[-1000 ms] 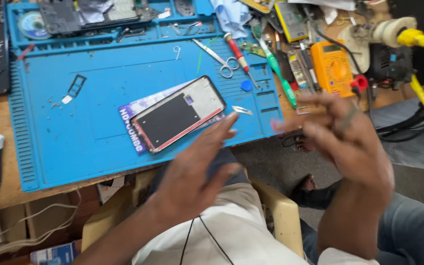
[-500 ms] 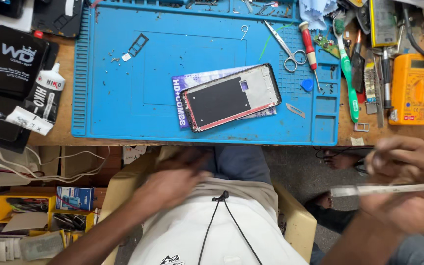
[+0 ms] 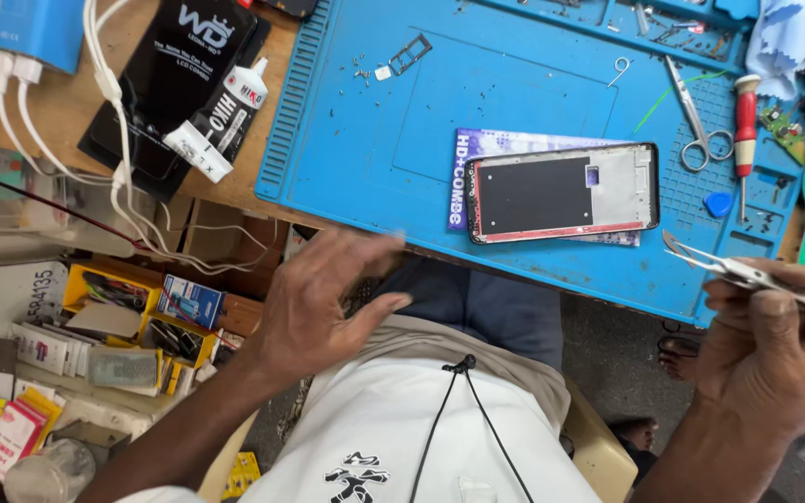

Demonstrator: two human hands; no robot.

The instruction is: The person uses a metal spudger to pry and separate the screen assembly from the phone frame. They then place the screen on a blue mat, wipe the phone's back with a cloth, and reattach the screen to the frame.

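Right hand (image 3: 768,359), lower right of frame, fingers curled and clamped on metal tweezers (image 3: 747,276), tips pointing left over the blue mat (image 3: 375,140) edge. Left hand (image 3: 323,303), centre-left, fingers spread apart, holding nothing, hovering below the mat's near edge over the lap. Phone frame (image 3: 561,193) lies flat on the mat, centre-right, just left of the tweezer tips.

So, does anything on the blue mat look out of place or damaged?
Yes. The phone frame lies opened with no screen, and tiny loose screws are scattered near the SIM tray. The right hand holds tweezers.
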